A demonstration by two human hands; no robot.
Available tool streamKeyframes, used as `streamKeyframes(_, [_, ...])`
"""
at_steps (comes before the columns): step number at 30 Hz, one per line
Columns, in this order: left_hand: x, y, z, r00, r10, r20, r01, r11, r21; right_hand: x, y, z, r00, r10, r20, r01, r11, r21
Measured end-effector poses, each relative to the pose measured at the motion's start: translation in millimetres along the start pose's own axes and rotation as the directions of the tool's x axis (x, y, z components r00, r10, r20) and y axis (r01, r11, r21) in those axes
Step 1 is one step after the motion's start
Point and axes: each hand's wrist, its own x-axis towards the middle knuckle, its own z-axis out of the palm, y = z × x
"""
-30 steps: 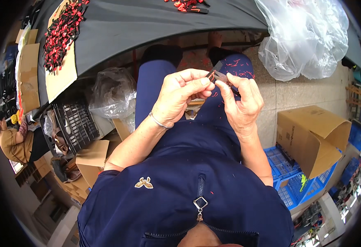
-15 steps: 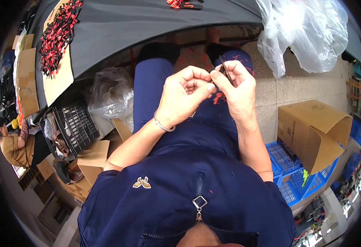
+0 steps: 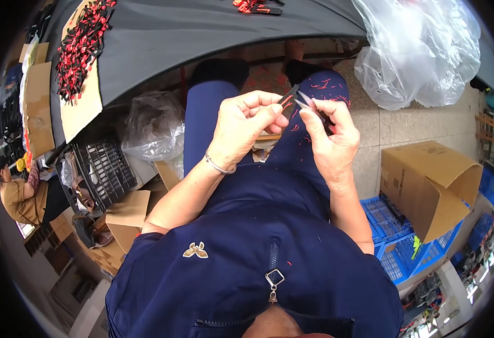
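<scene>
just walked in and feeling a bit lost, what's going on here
A seated person is working on a small black-and-red strip, pinched in the left hand. The right hand holds small snips, blades pointed at the strip; whether they touch it is too small to tell. Red scraps lie on the right trouser leg. On the dark-covered table, a pile of black-and-red pieces lies on a cardboard sheet.

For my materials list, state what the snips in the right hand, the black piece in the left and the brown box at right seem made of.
Snips: likely steel, pointed blades greyish, slightly shiny.
Black piece: perhaps fabric, dull with red strands; too small to be sure.
Brown box: apparently matte cardboard, with bent flaps.
</scene>
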Motion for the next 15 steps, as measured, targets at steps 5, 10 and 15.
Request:
streamKeyframes(5, [0.1,2.1,0.4,0.999,-0.029,0.037,0.031,0.997,-0.063,2.1,6.1,-0.3,0.978,-0.207,-0.013,0.199,0.955,-0.220])
streamKeyframes(10, [0.3,6.0,2.1,0.998,-0.057,0.033,0.059,0.996,-0.070,4.1,3.8,-0.2,0.968,-0.252,0.021,0.247,0.926,-0.287])
streamKeyframes(15, [2.3,1.7,1.6,0.998,-0.048,0.027,0.048,0.999,-0.020,4.1,8.8,-4.5,0.981,-0.189,0.045,0.194,0.941,-0.276])
